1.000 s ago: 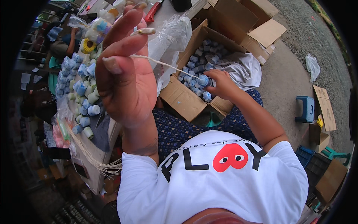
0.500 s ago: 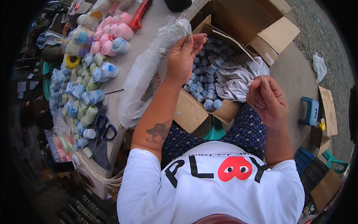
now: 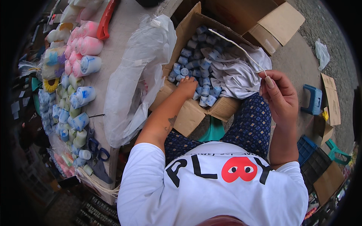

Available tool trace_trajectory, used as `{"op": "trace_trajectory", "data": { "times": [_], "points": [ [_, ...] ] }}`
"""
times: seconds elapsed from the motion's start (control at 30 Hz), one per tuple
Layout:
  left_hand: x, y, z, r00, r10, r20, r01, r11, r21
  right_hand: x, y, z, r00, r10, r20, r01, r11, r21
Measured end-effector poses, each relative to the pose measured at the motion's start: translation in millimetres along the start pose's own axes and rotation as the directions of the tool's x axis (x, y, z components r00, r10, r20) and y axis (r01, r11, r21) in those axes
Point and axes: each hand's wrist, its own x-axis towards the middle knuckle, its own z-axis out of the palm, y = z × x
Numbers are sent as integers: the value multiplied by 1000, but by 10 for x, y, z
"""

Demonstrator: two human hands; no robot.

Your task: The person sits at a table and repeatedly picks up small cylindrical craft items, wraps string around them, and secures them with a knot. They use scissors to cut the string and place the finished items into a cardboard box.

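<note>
**One hand in the box, one hand on the string**

The right hand (image 3: pixel 281 100) is up close, by the knee. Its grip is pinched tight on a thin white string (image 3: pixel 241 49), with finger and thumb squeezed together near one end. The string sticks up and away over the box — held high like that, it stays out of the pile below.

The left hand (image 3: pixel 187 86) reaches down into the cardboard box (image 3: pixel 188 116) on the lap. Its fingers are curled down onto the small blue spools (image 3: pixel 205 92), touching them. I cannot tell if it has one grasped or only rests there.

A grey cloth (image 3: pixel 241 73) lies in the box beside the spools.

Farther left is the desk (image 3: pixel 113 60). A crumpled clear plastic bag (image 3: pixel 139 71) hangs over its edge, just beside the box. Past it, pink and blue spools (image 3: pixel 81 51) lie in rows — like colours together, so they are easy to pick.
</note>
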Motion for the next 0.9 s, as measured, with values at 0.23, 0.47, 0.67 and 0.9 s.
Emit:
{"op": "trace_trajectory", "data": {
  "times": [0.23, 0.47, 0.67, 0.9],
  "points": [
    [105, 318, 300, 939, -323, 116, 329, 943, -42, -97, 255, 111, 993, 106, 55, -106, 994, -12],
    [-483, 6, -171, 988, -119, -100, -60, 306, -950, -343, 277, 108, 996, 78, 50, -74, 994, -80],
    [-1691, 318, -697, 919, -150, -364, -365, -672, -644, -713, 267, 413, 995, -84, 58, 99, 936, -337],
    [-2235, 637, -723, 855, -348, -385, -503, -738, -450, -1031, 180, 712, 875, -391, 286, 482, 647, -591]
  ]
}}
